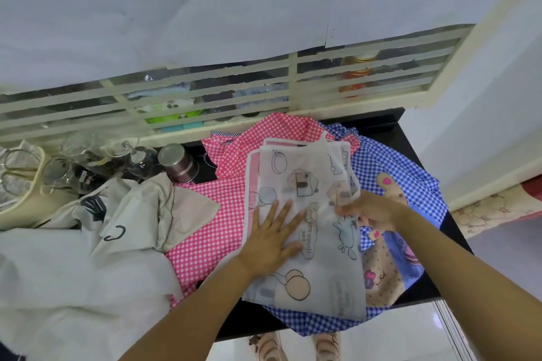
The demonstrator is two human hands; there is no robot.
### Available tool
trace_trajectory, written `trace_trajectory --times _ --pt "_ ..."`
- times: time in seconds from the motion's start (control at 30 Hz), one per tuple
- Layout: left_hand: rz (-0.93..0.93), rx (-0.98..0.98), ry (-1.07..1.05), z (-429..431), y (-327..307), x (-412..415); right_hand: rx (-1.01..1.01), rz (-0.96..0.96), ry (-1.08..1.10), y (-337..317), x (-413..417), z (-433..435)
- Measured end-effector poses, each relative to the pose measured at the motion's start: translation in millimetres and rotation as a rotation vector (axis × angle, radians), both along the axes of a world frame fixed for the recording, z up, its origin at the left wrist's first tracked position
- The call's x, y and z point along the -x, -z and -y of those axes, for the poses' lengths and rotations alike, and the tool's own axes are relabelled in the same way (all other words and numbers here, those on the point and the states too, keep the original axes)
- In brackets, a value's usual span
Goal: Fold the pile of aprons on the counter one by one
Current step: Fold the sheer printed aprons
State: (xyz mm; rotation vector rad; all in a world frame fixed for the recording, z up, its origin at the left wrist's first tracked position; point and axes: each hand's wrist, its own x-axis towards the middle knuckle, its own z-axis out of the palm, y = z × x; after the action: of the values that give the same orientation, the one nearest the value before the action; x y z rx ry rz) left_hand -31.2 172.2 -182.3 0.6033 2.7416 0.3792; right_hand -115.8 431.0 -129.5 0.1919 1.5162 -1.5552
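At the centre of the frame, from the head camera, a thin white printed apron (305,184) with cartoon drawings lies partly folded on top of the pile. The left hand (272,239) lies flat on its lower left part, fingers straight and spread, pressing the cloth down. The right hand (369,209), just to the right, has its fingers curled and pinches a fold of the same apron at its right edge. Beneath it, a pink checked apron (211,231) spreads to the left and a blue checked apron (390,167) to the right, both on the black tabletop (422,141). A crumpled cream apron (88,258) fills the lower left. A steel cup (177,163) and clear glasses (88,155) stand at the left, below a louvred window (205,91).
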Motion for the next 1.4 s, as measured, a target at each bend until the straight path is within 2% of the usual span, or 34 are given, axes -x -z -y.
trace_trajectory --times 0.1,0.13,0.17,0.2,0.27,0.3,0.4,0.47,0.53,0.6,0.7,0.77,0.83,0.9,0.93,1.0,1.13,1.23,1.3,1.4 --pt "-0.004 -0.062 -0.03 12.3 11.2 2.7 -0.117 -0.165 -0.054 7.0 -3.2 -4.0" --pt "0.014 -0.161 -0.093 12.3 8.1 3.1 -0.178 -0.254 -0.069 11.7 -4.6 -5.6" --pt "0.062 -0.321 -0.227 11.6 0.9 3.6 -0.236 -0.352 -0.092 14.7 -6.4 -6.9" --pt "0.138 -0.559 -0.452 9.8 -11.2 4.0 -0.277 -0.446 -0.11 18.4 -9.2 -6.6" --pt "0.396 -1.039 -0.997 10.4 -34.0 10.3 -0.239 -0.593 -0.131 21.5 -17.8 -2.9" --pt "0.47 -1.177 -1.157 15.4 -42.4 14.2 -0.202 -0.645 -0.132 19.9 -23.8 -0.5" --pt "0.768 -1.37 -1.316 39.0 -59.5 26.4 -0.161 -0.839 -0.119 9.4 -35.8 4.7" --pt "0.902 -1.305 -1.226 49.0 -67.3 30.1 -0.178 -0.902 -0.104 9.6 -36.0 3.6" --pt "0.932 -1.084 -1.03 50.8 -69.7 28.6 -0.201 -0.92 -0.048 8.6 -32.6 1.8" --pt "0.964 -0.966 -0.976 49.4 -67.0 24.3 -0.306 -0.962 0.045 15.8 -28.1 -3.1" --pt "1.013 -0.986 -0.944 40.3 -65.8 10.0 -0.528 -1.025 0.164 12.0 -28.9 -4.5" --pt "1.029 -1.033 -0.96 31.9 -63.8 -1.3 -0.57 -0.973 0.221 1.4 -33.9 -3.4" --pt "1.013 -1.063 -0.966 26.8 -58.6 -10.8 -0.49 -0.729 0.416 -8.9 -37.2 -3.9" --pt "0.961 -1.04 -0.952 26.2 -53.2 -17.8 -0.331 -0.3 0.655 -17.0 -39.7 -7.0" --pt "0.937 -1.026 -0.95 27.2 -49.4 -21.0 -0.279 -0.109 0.695 -20.7 -42.1 -8.8" --pt "0.891 -1.005 -0.95 28.1 -45.3 -26.8 -0.286 0.062 0.58 -21.3 -46.8 -14.6" --pt "0.817 -0.893 -0.894 26.5 -39.0 -28.3 -0.401 0.003 0.223 -21.5 -59.9 -16.2" --pt "0.804 -0.828 -0.834 25.4 -38.4 -23.8 -0.514 -0.12 0.102 -18.4 -70.0 -8.3" --pt "0.79 -0.761 -0.838 26.4 -37.1 -19.0 -0.608 -0.232 0.117 -14.3 -82.5 0.7" --pt "0.654 -0.681 -0.991 23.3 -34.0 -16.1 -0.562 -0.281 0.214 -10.9 -99.4 7.2"
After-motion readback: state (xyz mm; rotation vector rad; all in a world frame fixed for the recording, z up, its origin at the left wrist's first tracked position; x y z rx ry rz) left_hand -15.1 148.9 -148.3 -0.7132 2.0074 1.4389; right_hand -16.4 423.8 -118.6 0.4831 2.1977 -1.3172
